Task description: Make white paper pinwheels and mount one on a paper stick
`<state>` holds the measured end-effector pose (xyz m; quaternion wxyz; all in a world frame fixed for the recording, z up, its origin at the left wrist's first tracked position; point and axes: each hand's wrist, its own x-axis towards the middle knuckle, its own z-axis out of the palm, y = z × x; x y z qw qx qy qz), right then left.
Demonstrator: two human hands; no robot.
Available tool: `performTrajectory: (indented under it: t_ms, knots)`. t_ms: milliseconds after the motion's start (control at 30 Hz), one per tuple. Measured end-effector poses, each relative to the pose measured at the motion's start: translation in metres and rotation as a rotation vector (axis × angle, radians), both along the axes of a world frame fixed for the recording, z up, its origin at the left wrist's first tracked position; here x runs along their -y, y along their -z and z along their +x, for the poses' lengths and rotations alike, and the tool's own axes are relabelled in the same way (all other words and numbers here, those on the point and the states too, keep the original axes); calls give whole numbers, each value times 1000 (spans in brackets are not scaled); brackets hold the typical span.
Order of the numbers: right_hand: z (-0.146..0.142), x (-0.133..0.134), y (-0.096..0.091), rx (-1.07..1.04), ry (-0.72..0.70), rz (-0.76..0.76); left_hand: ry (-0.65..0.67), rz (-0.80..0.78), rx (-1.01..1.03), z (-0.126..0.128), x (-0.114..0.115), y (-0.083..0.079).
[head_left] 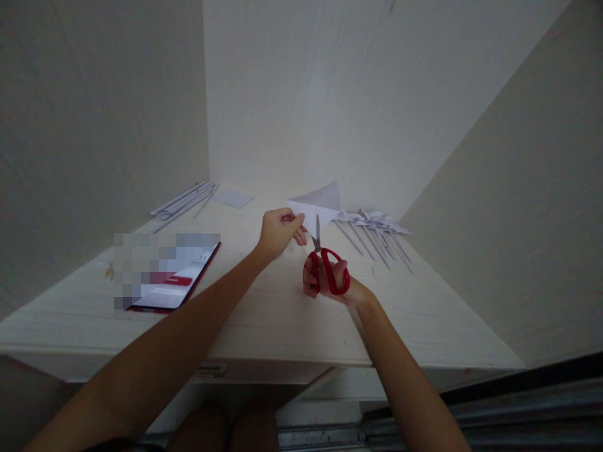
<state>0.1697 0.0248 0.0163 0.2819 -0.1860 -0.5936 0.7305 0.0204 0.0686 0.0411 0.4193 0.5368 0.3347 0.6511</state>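
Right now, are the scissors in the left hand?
No, the red-handled scissors sit in the right hand, blades at the folded white paper that the left hand pinches.

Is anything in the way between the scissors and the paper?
Nothing visible. The scissors in the right hand reach the paper at its lower edge; the left hand pinches it just beside the blades.

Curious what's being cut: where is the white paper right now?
Head view, centre: the white paper is pinched by the left hand, just above the red scissors in the right hand, left of a pile of paper sticks.
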Motion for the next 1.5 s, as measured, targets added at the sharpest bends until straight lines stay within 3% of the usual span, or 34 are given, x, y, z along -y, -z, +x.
performTrajectory:
  t_ms: [267,833,1500]
  knots:
    - [-2,3,-3,-1,15,-41,5,-3,2,0,1,-1]
    - [-3,3,-3,21,29,27,3,-14,5,-2,0,0]
    - [3,-4,8,13,51,36,7,-8,15,-1,1,-2]
